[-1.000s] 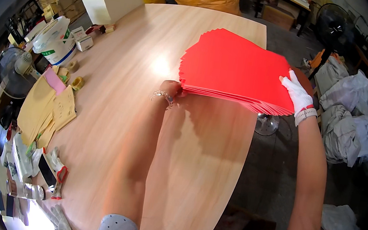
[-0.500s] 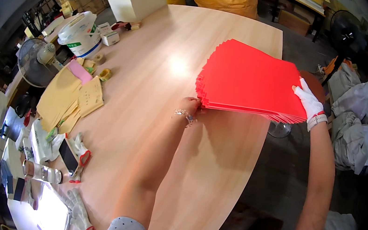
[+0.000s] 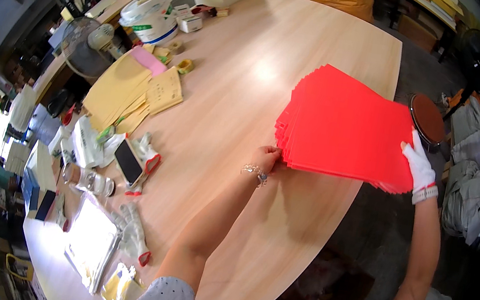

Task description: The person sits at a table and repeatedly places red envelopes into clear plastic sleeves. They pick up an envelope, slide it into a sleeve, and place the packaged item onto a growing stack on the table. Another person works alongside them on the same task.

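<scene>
Over the wooden table, both arms outstretched: left hand and right hand (gloved) pinch the red sheets.

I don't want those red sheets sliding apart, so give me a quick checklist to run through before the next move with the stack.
1. Left hand grips the near-left corner of the red sheet stack: ok.
2. Gloved right hand holds the right edge: ok.
3. Sheets squared up: not ok; the edges are fanned out along the left and bottom sides.
4. Stack supported: cannot tell whether it rests on the wooden table or is lifted just off it.
5. Bare table beside the stack, toward the yellow envelopes: ok.
6. Right end of the stack reaches past the table edge, near the round stool: not ok.
</scene>
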A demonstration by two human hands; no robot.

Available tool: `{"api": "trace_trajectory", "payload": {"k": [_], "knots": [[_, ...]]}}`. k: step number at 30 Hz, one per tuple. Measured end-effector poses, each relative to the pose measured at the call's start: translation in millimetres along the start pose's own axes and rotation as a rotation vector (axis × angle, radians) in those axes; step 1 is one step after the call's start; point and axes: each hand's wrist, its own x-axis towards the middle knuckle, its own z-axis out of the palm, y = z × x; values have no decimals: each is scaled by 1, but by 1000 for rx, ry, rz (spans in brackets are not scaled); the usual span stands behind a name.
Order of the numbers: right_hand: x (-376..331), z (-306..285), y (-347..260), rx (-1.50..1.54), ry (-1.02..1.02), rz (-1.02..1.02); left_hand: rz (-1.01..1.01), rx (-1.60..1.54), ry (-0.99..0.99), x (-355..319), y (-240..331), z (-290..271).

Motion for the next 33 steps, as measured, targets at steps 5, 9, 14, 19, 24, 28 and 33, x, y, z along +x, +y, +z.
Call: {"api": "trace_trajectory", "payload": {"k": [5, 9, 14, 19, 24, 28, 33], "knots": [[-70, 30, 18, -125, 14, -22, -25, 71, 33, -65, -37, -37], [-141, 85, 16, -90, 55, 24, -91, -60, -28, -110, -90, -78], [-229, 143, 17, -152, 88, 100, -168, -160, -36, -196, -120, -124], [-303, 181, 40, -283, 136, 72, -183, -130, -86, -250, -145, -168], [-367, 220, 61, -417, 100, -35, -162, -137, -73, -251, -178, -217], [-396, 249, 65, -158, 108, 67, -100, -54, -11, -258, -169, -227], [-403, 240, 81, -398, 36, -60, 15, -133, 332, -327, -157, -218]]}}
